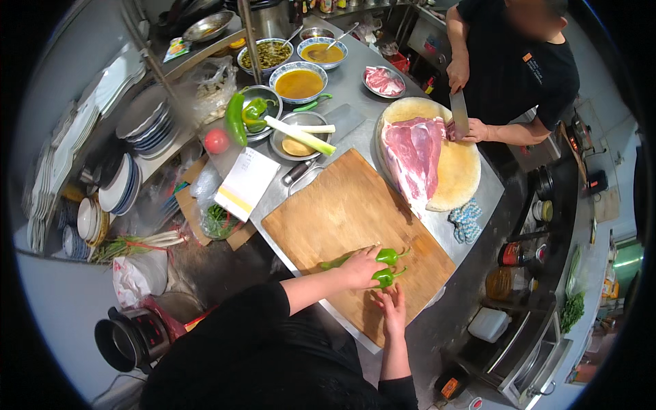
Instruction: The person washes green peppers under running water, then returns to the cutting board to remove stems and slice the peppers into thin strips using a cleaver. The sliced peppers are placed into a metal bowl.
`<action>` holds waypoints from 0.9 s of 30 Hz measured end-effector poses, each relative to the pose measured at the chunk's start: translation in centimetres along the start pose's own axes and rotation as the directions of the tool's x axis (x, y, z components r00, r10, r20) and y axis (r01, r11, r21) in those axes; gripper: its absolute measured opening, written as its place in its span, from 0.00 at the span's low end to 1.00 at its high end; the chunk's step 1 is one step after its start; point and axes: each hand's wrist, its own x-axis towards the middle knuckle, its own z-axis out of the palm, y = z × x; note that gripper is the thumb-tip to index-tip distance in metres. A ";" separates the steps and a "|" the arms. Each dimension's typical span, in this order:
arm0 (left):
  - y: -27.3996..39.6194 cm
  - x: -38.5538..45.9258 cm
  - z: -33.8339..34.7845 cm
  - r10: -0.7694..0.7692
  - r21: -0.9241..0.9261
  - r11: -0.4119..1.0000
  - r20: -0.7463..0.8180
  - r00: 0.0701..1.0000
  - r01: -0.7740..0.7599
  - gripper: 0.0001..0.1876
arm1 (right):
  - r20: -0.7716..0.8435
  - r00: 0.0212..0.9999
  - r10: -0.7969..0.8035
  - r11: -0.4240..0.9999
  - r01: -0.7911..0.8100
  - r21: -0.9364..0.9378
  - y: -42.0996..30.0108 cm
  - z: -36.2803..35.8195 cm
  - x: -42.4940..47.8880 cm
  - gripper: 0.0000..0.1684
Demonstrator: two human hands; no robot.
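Observation:
Two long green peppers (388, 256) lie side by side on a wooden cutting board (353, 205), stems to the right. My left hand (361, 266) lies over them, its fingers curled around their middles and hiding part of them. Just below, my right hand (392, 307) has its fingers apart and holds nothing; its fingertips are close to the lower pepper, and whether they touch it I cannot tell. Beyond the board, a metal bowl (279, 146) holds pieces of leek (302, 136) and a peeled root or tuber. More green peppers (254, 113) rest in and over another metal bowl.
At the right, a co-worker (517, 66) holds a cleaver (459, 114) over meat (415, 148) on a round chopping block (458, 174). A knife or tool handle (298, 172) lies beyond the board. Nearby are a notepad (248, 182), a tomato (217, 141) and bowls of liquid (298, 84).

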 end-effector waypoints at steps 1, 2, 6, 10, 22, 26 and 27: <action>-0.7 0.1 -0.3 0.039 -0.079 0.996 -0.020 0.999 -0.040 0.26 | -0.051 0.999 -0.002 1.000 0.001 -0.022 -0.2 0.1 -0.1 0.40; -1.9 -0.2 -1.0 0.007 -0.274 0.962 0.010 1.000 -0.004 0.24 | -0.119 0.991 -0.068 0.995 0.058 -0.084 0.2 0.0 0.2 0.38; -7.6 -3.2 -6.6 -0.223 -0.753 0.651 -0.074 0.972 0.092 0.20 | -0.312 0.845 -0.434 0.856 0.279 -0.435 -1.5 2.8 -0.9 0.30; -15.6 -5.7 -12.1 -0.719 -0.987 -0.153 0.079 0.691 -0.047 0.18 | -0.197 0.899 -0.392 0.853 0.274 -0.444 -3.6 10.4 1.2 0.17; -23.8 -0.1 -16.4 -0.815 -0.848 -0.458 0.280 0.507 -0.267 0.08 | 0.103 0.918 -0.383 0.513 0.305 -0.802 -3.0 32.0 18.4 0.43; -24.7 0.3 -17.1 -0.786 -0.881 -0.447 0.303 0.539 -0.157 0.09 | -0.053 0.958 -0.282 0.441 0.081 -0.894 -5.5 35.5 18.8 0.47; -24.8 0.3 -17.0 -0.777 -0.881 -0.451 0.309 0.548 -0.143 0.09 | -0.066 0.949 -0.308 0.425 0.076 -0.902 -5.0 35.9 19.5 0.47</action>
